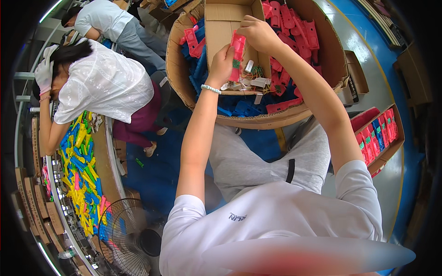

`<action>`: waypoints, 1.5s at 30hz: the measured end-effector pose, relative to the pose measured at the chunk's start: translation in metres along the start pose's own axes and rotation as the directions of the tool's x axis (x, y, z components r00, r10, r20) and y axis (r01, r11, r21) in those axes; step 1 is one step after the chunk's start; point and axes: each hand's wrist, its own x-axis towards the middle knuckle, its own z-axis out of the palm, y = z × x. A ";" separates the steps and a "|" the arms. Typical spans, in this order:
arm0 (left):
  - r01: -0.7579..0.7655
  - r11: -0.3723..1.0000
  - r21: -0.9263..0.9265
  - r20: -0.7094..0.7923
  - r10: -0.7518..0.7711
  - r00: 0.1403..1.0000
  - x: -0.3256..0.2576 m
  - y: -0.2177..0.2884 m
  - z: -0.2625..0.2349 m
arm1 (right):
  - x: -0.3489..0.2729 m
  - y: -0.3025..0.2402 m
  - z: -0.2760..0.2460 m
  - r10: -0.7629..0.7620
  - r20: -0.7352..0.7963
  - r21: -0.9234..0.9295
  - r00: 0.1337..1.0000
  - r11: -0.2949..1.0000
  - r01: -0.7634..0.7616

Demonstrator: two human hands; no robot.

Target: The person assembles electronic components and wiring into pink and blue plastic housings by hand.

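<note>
A red plastic part [237, 53] is gripped by both hands (left [221, 64], right [258, 33]), fingers closed around it, above the small cardboard box [221, 23] for steadiness.

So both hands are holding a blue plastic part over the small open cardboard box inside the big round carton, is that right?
Not quite: the plastic part is red, not blue. The head view shows the left hand and the right hand both holding it over the small open cardboard box, which sits inside the big round carton.
</note>
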 end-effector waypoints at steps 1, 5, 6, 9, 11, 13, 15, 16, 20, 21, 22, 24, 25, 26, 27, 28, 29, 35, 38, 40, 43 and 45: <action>0.001 1.000 0.005 0.001 -0.001 1.000 0.000 -0.001 -0.002 | -0.001 0.003 0.001 0.002 -0.005 0.001 1.000 1.000 -0.002; 0.002 0.926 -0.377 -0.054 -0.024 0.998 0.002 0.014 0.009 | -0.008 0.026 0.014 0.492 -0.068 0.592 0.868 0.721 -0.362; 0.004 0.888 -0.460 -0.026 -0.018 0.999 0.000 0.019 0.008 | -0.008 0.020 0.014 0.534 0.003 0.665 0.845 0.631 -0.401; 0.020 0.824 -0.566 0.045 0.007 0.999 -0.005 0.024 0.002 | -0.008 -0.002 0.017 0.585 0.109 0.707 0.804 0.522 -0.476; 0.032 0.820 -0.571 0.087 0.022 0.996 -0.011 0.026 0.002 | -0.006 -0.008 0.014 0.603 0.141 0.687 0.785 0.511 -0.516; 0.054 0.789 -0.612 0.142 0.043 0.989 -0.009 0.025 -0.002 | -0.004 -0.009 0.009 0.486 -0.097 0.543 0.869 0.757 -0.362; 0.081 0.752 -0.655 0.199 0.068 0.978 -0.009 0.025 0.002 | -0.004 0.000 0.008 0.431 -0.147 0.497 0.890 0.811 -0.310; 0.038 0.764 -0.644 0.156 0.082 0.984 -0.010 0.024 0.006 | -0.005 0.003 0.008 0.371 -0.198 0.449 0.907 0.857 -0.253; -0.079 0.856 -0.511 0.015 0.100 0.995 -0.007 0.022 0.007 | -0.001 -0.015 0.027 0.558 0.339 0.865 0.758 0.132 -0.484; -0.082 0.856 -0.511 0.014 0.103 0.995 -0.006 0.020 0.007 | -0.002 -0.021 0.029 0.562 0.370 0.885 0.740 0.028 -0.464; -0.118 0.888 -0.445 -0.026 0.119 0.993 -0.004 0.018 0.009 | -0.004 -0.022 0.029 0.557 0.385 0.891 0.736 -0.016 -0.454; -0.263 0.941 -0.213 -0.161 0.232 0.959 0.001 0.007 0.008 | -0.003 -0.026 0.027 0.552 0.401 0.896 0.731 -0.069 -0.439; -0.261 0.942 -0.209 -0.160 0.231 0.960 0.003 0.002 0.005 | -0.002 -0.024 0.025 0.490 0.415 0.910 0.766 -0.218 -0.353; -0.271 0.939 -0.213 -0.216 0.226 0.950 0.005 0.002 0.007 | -0.003 -0.022 0.023 0.431 0.417 0.892 0.800 -0.364 -0.269; -0.282 0.935 -0.216 -0.272 0.220 0.937 0.005 0.003 0.008 | -0.004 -0.021 0.022 0.434 0.418 0.892 0.798 -0.364 -0.269; -0.253 0.951 -0.178 -0.218 0.212 0.952 0.004 0.004 0.006 | -0.004 -0.021 0.021 0.432 0.432 0.874 0.792 -0.417 -0.249; -0.254 0.951 -0.177 -0.221 0.213 0.952 0.004 0.003 0.005 | -0.001 -0.021 0.019 0.424 0.445 0.853 0.789 -0.468 -0.229; -0.399 0.910 -0.108 -0.374 0.335 0.865 0.006 0.007 0.006 | -0.001 -0.030 0.016 0.564 0.222 0.829 0.796 0.321 -0.458; -0.464 0.852 -0.244 -0.412 0.342 0.845 0.008 0.010 0.002 | 0.000 -0.047 0.017 0.545 0.170 0.753 0.821 0.465 -0.465; -0.473 0.856 -0.210 -0.435 0.351 0.829 0.005 0.009 0.000 | 0.003 -0.061 0.015 0.524 0.118 0.731 0.843 0.530 -0.431; -0.472 0.867 -0.159 -0.480 0.350 0.804 0.003 0.013 0.010 | -0.001 -0.060 0.022 0.506 0.012 0.721 0.862 0.593 -0.358; -0.468 0.876 -0.120 -0.518 0.347 0.782 0.002 0.013 0.011 | 0.000 -0.068 0.023 0.506 0.032 0.717 0.862 0.589 -0.372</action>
